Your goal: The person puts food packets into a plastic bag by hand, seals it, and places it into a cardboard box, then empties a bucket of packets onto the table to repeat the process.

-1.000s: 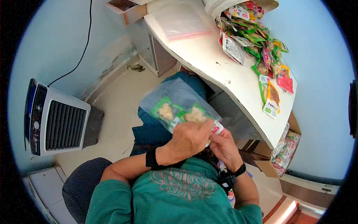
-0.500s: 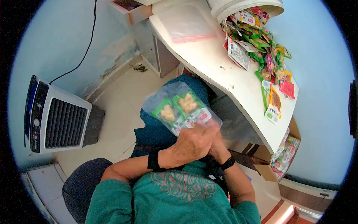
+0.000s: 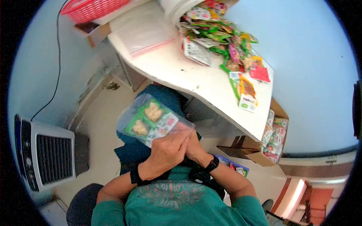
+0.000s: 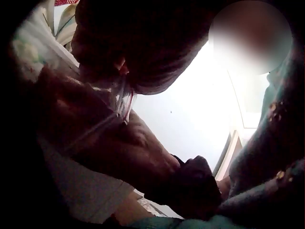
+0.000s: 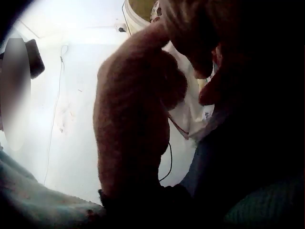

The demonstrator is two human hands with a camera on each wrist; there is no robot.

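Observation:
A clear zip bag [image 3: 128, 115] with two green-edged snack packets [image 3: 154, 112] inside lies above the person's lap in the head view. Pale pieces of food show through the packets' windows. At the bag's near edge, the left hand [image 3: 166, 150] grips it with curled fingers. The right hand [image 3: 193, 146] pinches the same edge near the bag's corner, right against the left hand, which hides some of its fingers. Both wrist views are dark; in the left one, a strip of clear plastic [image 4: 125, 102] shows between the two hands.
On the white table [image 3: 181, 75], a tipped bucket [image 3: 170, 10] spills many snack packets [image 3: 211, 35]. Flat clear bags [image 3: 145, 32] lie beside it. A red basket [image 3: 96, 10] stands at the back left, an air cooler [image 3: 54, 154] on the floor, a carton [image 3: 260, 156] of packets at right.
The head view has turned, so the table appears farther left. The hands have drawn close together at the bag's near edge, uncovering both packets.

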